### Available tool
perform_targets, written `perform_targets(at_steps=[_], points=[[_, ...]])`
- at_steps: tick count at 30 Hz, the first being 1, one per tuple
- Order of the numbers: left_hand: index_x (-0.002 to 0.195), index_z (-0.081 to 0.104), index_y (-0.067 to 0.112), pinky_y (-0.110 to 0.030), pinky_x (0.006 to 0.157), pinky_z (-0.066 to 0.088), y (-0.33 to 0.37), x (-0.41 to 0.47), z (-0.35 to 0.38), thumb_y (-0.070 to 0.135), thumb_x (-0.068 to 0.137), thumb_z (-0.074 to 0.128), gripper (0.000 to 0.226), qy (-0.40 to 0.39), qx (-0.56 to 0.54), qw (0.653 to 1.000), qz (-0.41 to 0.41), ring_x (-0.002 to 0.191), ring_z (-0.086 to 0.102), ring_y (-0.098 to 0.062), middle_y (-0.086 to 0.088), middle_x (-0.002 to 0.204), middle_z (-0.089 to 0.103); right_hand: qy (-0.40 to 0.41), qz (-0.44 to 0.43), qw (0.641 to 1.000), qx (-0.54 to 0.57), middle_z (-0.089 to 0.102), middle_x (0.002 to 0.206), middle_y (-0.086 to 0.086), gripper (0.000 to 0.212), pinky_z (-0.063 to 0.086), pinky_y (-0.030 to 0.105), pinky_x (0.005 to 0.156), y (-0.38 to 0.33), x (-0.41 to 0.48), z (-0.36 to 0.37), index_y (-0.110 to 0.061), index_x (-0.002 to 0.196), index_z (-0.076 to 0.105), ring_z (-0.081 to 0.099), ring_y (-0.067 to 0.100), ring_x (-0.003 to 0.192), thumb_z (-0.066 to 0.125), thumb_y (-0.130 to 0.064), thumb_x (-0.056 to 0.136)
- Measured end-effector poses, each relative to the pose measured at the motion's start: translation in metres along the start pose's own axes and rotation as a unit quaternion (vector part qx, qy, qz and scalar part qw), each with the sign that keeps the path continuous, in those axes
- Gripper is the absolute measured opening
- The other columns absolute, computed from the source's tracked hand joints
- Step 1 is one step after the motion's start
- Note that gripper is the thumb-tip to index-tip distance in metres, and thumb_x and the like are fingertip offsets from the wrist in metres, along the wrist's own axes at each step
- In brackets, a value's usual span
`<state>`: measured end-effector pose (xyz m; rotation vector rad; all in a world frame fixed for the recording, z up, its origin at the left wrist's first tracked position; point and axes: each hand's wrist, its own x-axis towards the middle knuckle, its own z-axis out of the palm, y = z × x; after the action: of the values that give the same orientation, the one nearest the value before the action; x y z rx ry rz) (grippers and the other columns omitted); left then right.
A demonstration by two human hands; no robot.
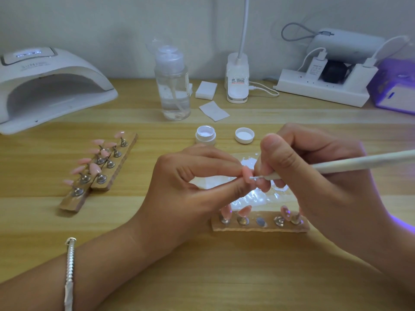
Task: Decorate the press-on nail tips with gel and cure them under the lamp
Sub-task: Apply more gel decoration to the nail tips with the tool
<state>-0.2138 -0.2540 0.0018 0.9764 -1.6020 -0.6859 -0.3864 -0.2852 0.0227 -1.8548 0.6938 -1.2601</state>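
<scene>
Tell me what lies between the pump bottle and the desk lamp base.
A stack of white pads lies there, one loose wipe just nearer; the head view shows it.

Bare table (224, 277) near — nail stand (258, 223), jar (205, 135) ahead

Soft, even light from above; shadows faint. White glare on the foil (253, 198) at centre. Violet glow spills from the lamp (397, 93) at 3 o'clock. Right hand (314, 173) slightly motion-blurred; frame edges bow outward.
</scene>
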Motion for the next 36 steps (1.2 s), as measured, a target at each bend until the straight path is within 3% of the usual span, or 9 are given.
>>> perform_targets(at_steps=[4,8,11,17,23,28,36], points=[[0.081,0.08,0.013,-0.024,0.056,0.053,0.0,-0.0003,-0.0002,0.013,0.075,0.08,0.006,0.002,-0.005,1.0,-0.004,0.071,0.07,-0.019,0.001,0.08,0.074,-0.001,0.003,1.0,0.005,0.058,0.057,0.002,0.035,0.039,0.036,0.048,0.0004,0.0005,0.0004,-0.011,0.063,0.056,0.052,0.026,0.051,0.055,-0.027,0.094],[0.081,0.079,0.014,-0.022,0.054,0.053,0.0022,-0.0012,0.0015,0.015,0.074,0.081,0.007,0.01,-0.022,1.0,-0.012,0.063,0.068,-0.024,0.001,0.08,0.074,-0.005,0.014,0.999,0.049,0.058,0.057,-0.005,0.035,0.043,0.018,0.056,0.002,0.0008,-0.0008,-0.015,0.064,0.055,0.056,0.016,0.053,0.053,-0.021,0.098],[0.079,0.08,0.013,-0.024,0.05,0.053,0.0027,-0.0011,0.0015,0.016,0.074,0.081,0.006,0.011,-0.039,0.999,-0.02,0.059,0.066,-0.03,-0.003,0.081,0.073,-0.008,0.018,0.998,0.057,0.058,0.057,-0.005,0.036,0.043,0.016,0.057,0.0026,0.0017,-0.0008,-0.016,0.064,0.054,0.056,0.014,0.053,0.053,-0.02,0.099],[0.08,0.08,0.012,-0.026,0.044,0.051,0.0018,-0.0014,0.0013,0.016,0.074,0.081,0.007,0.01,-0.031,0.999,-0.017,0.056,0.065,-0.027,0.0,0.081,0.073,-0.009,0.022,0.999,0.046,0.058,0.056,-0.008,0.037,0.041,0.01,0.053,0.0011,0.001,0.0002,-0.01,0.063,0.055,0.056,0.009,0.053,0.055,-0.021,0.098],[0.082,0.081,0.011,-0.028,0.046,0.052,-0.0001,-0.0015,-0.0002,0.013,0.076,0.081,0.006,0.004,-0.012,1.0,-0.012,0.06,0.068,-0.023,0.001,0.083,0.074,-0.012,0.017,0.999,0.038,0.059,0.059,-0.002,0.034,0.043,0.02,0.055,0.0016,0.0007,0.0002,-0.013,0.063,0.057,0.056,0.013,0.053,0.054,-0.025,0.095],[0.083,0.08,0.011,-0.023,0.055,0.052,-0.0009,-0.0007,-0.0001,0.015,0.076,0.08,0.007,0.001,0.007,1.0,-0.002,0.07,0.07,-0.018,0.002,0.081,0.075,-0.013,0.016,0.999,0.032,0.058,0.058,-0.007,0.034,0.042,0.016,0.055,0.0018,0.0012,0.0009,-0.012,0.063,0.057,0.056,0.01,0.053,0.054,-0.024,0.095],[0.083,0.081,0.009,-0.03,0.042,0.052,-0.0005,-0.002,0.0,0.01,0.077,0.081,0.006,0.004,-0.022,1.0,-0.011,0.057,0.066,-0.029,-0.002,0.084,0.074,-0.016,0.017,0.999,0.036,0.059,0.059,-0.004,0.033,0.043,0.021,0.055,0.0023,0.0011,0.0005,-0.015,0.063,0.057,0.056,0.012,0.054,0.055,-0.026,0.095]])
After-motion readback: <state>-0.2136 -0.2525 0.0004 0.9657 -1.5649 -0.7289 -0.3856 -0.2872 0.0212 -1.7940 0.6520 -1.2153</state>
